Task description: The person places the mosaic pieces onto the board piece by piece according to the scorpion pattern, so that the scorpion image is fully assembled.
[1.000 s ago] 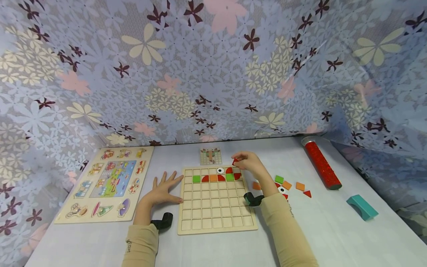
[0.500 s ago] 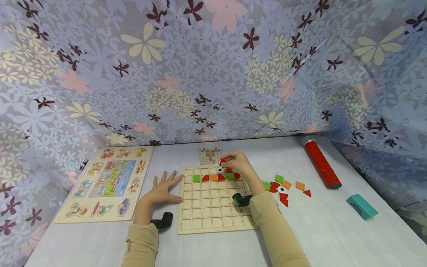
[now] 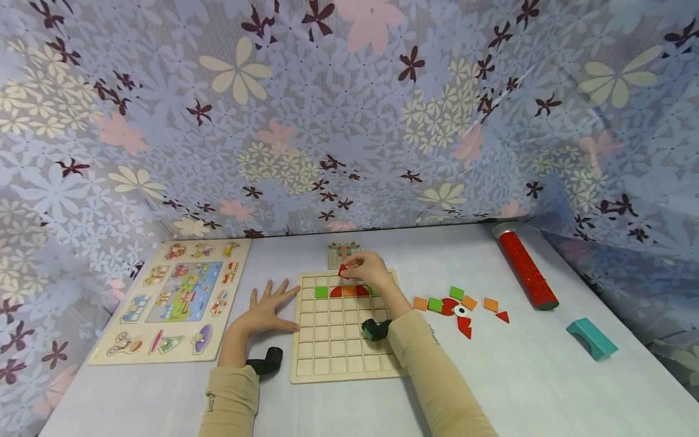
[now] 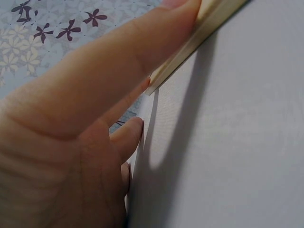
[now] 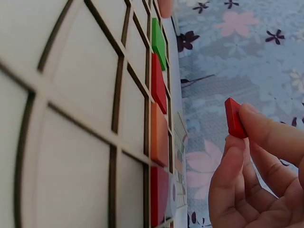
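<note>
My right hand (image 3: 369,271) pinches a small red triangle piece (image 5: 234,118) between thumb and fingertips, above the top rows of the wooden grid board (image 3: 330,349). Set in the board's second row are a green square (image 3: 321,292), a red quarter-round piece (image 3: 335,292), an orange square (image 3: 349,291) and another red quarter-round piece (image 3: 362,291). Pieces farther right are mostly hidden by the hand. My left hand (image 3: 265,313) lies with fingers spread at the board's left edge, its thumb touching the rim in the left wrist view. Behind the board lies a pattern card (image 3: 335,258), partly covered by the right hand.
Several loose pieces, including an orange square (image 3: 420,303) and a green square (image 3: 456,293), lie right of the board. Farther right are a red glittery tube (image 3: 526,267) and a teal arch block (image 3: 593,338). A picture puzzle board (image 3: 169,303) lies at the left.
My right hand has moved left over the board's top edge with the red triangle, uncovering loose pieces on the right. The left hand has stayed in place.
</note>
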Demonstrator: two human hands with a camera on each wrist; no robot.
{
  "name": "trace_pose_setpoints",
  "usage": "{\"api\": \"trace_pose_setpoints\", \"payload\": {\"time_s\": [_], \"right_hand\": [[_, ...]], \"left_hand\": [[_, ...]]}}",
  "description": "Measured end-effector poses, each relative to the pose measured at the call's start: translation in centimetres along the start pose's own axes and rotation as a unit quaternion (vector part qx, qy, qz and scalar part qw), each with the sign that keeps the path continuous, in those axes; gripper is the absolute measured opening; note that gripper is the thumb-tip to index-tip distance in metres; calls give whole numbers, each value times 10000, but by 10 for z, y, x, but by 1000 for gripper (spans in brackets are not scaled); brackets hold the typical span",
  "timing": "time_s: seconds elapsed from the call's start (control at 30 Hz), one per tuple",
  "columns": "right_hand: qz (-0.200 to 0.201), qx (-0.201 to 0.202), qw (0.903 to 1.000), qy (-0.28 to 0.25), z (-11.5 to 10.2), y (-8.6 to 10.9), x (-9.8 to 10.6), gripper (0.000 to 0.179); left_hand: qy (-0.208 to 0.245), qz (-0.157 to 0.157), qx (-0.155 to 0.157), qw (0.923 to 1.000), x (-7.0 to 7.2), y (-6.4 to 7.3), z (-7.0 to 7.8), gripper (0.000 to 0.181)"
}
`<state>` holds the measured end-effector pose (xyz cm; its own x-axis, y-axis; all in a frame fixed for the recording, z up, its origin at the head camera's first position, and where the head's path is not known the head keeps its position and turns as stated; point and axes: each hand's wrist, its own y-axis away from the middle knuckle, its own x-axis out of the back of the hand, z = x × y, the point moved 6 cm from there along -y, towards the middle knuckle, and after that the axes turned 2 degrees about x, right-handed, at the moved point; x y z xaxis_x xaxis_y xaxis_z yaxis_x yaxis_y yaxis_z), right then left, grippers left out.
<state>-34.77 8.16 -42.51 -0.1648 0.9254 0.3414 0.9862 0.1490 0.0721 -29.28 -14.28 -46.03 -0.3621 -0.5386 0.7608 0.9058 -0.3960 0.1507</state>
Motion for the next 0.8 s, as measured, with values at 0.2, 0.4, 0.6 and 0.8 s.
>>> {"api": "trace_pose_setpoints", "payload": {"time_s": [0.2, 0.4, 0.6, 0.8], "right_hand": [[-57, -106, 9999, 46, -1, -4, -8, 22], [-185, -92, 9996, 166, -4, -4, -15, 22], [-289, -18, 9994, 203, -4, -3, -23, 22], [-339, -127, 9989, 294, -2, -4, -29, 21]], "left_hand": [[-31, 19, -10, 10000, -1, -1, -2, 94], [-58, 4, -34, 10000, -2, -2, -3, 94], [-75, -8, -46, 10000, -2, -2, -3, 94], [-48, -41, -58, 10000, -1, -1, -2, 94]]}}
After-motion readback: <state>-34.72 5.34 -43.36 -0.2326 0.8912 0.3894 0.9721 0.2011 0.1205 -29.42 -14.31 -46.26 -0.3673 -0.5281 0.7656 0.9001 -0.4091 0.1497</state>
